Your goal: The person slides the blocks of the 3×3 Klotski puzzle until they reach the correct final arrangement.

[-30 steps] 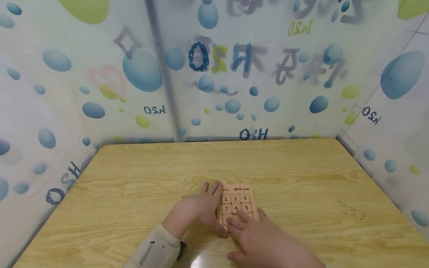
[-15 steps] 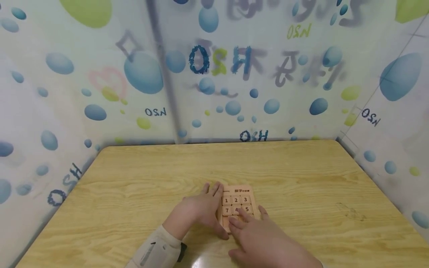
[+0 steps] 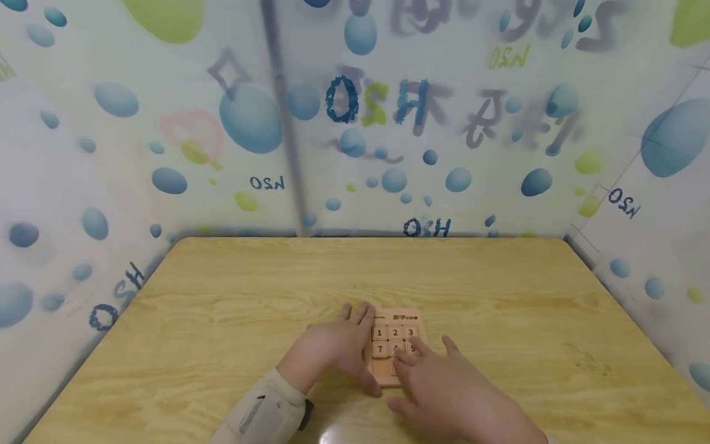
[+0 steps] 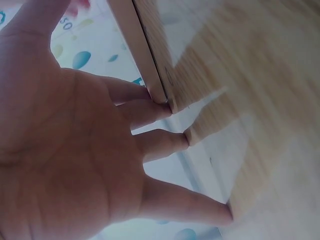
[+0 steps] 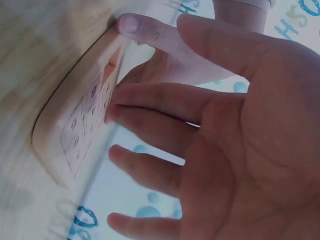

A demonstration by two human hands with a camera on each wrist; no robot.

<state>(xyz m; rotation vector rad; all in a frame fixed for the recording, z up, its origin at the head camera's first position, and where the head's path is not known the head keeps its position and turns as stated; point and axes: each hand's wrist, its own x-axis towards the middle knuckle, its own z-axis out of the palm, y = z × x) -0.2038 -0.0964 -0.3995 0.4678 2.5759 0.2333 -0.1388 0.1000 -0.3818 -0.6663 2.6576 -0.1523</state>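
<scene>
A wooden number slide puzzle [image 3: 395,340] lies flat on the table, tiles 1, 2, 3 in its top row and 7, 4, 5 below. The lower-left slot shows bare wood; the rest of that row is mostly hidden. My left hand [image 3: 339,350] rests along the puzzle's left side, fingers extended, thumb at the near-left corner. In the left wrist view, the left hand's fingertips [image 4: 181,139] meet the puzzle's side and the tabletop. Over the puzzle's lower right is my right hand [image 3: 446,388], its fingers fairly straight, with two fingertips at the tiles in the right wrist view.
The wood-grain table [image 3: 266,283] reaches back to a wall covering [image 3: 488,203] printed with blue and green drops. Similar covering closes in both sides. A pale sleeve [image 3: 266,407] covers the left forearm.
The lower-left tile has slid right, baring its slot. My right fingers have shifted right over the tiles; the left hand keeps its place on the puzzle. The head view has turned slightly.
</scene>
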